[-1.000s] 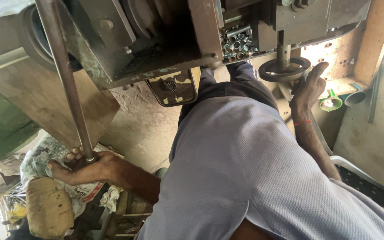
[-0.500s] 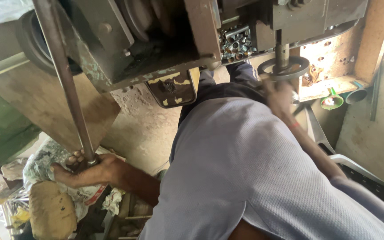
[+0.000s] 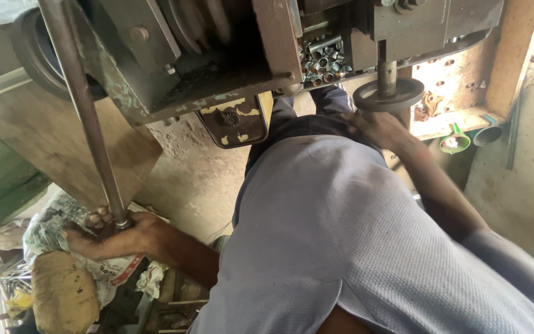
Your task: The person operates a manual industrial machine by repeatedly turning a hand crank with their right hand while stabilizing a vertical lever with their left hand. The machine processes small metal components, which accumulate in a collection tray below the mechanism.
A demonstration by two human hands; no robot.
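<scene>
Long steel lever rod [image 3: 88,117] sits at the left of the frame, long axis running from 11 o'clock at the top edge down to 5 o'clock, lower end at the left hand [image 3: 109,238]. Left hand is wrapped tight around that lower end, fingers curled over it. Room there is thin: wooden panel [image 3: 50,154] directly behind the rod, printed sack [image 3: 63,222] and tan bag [image 3: 63,297] crowding in at 7 o'clock, bare concrete wall [image 3: 199,185] at 3 o'clock of the hand. Right hand [image 3: 375,127] is up at the small round handwheel [image 3: 387,96], just below its rim; motion blur, so can't tell whether it grips or only touches. Handwheel lies flat on a vertical spindle coming down from the machine body [image 3: 217,55], which overhangs the whole top edge. Tray of short metal sleeves [image 3: 322,59] at 10 o'clock of the wheel. Green funnel [image 3: 454,142] on the ledge at 4 o'clock of it. Person's grey shirt [image 3: 341,247] fills the lower middle, between both arms.
</scene>
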